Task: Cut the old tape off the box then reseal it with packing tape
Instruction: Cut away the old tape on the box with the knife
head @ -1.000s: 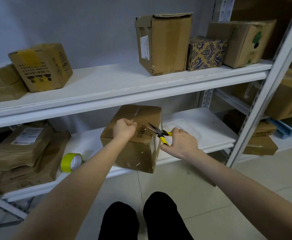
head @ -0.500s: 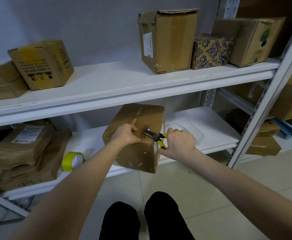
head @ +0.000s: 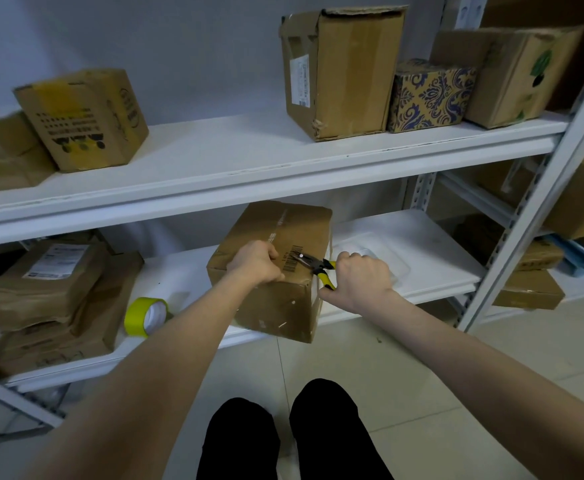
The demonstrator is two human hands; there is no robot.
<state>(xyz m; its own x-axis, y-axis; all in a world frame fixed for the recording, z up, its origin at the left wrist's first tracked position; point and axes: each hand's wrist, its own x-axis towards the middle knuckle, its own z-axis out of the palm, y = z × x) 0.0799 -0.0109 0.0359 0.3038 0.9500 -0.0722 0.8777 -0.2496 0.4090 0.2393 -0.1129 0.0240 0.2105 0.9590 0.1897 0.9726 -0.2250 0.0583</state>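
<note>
The box point(head: 283, 226) stands in the middle of the frame on the lower shelf point(head: 415, 244), turned at an angle. Its front bottom corner hangs out past the edge of the shelf. The left hand point(head: 254, 263) lies on the top front edge of the box with the fingers curled tight, and it holds the box down. I cannot tell if there is also a strip of old tape under these fingers. The right hand point(head: 359, 282), just right of the box, is closed firmly around the yellow handles of the pliers point(head: 313, 265). The dark tip of the pliers lies on the barcode label on top of the box and points toward the left hand, which is very near.

I think the cutting of the old tape is in progress and the sealing is not yet begun, because the roll of yellow tape point(head: 146, 317) lies untouched on the same shelf, in the lower left of the frame, apart from the box.

Several things can go wrong from here:
- If the tip slips on the smooth label, it can run into the left fingers.
- Too much pressure can push the tip through the cardboard into what is inside.
- Because the box overhangs the shelf, a hard pull or push can tip it to the floor.
</note>
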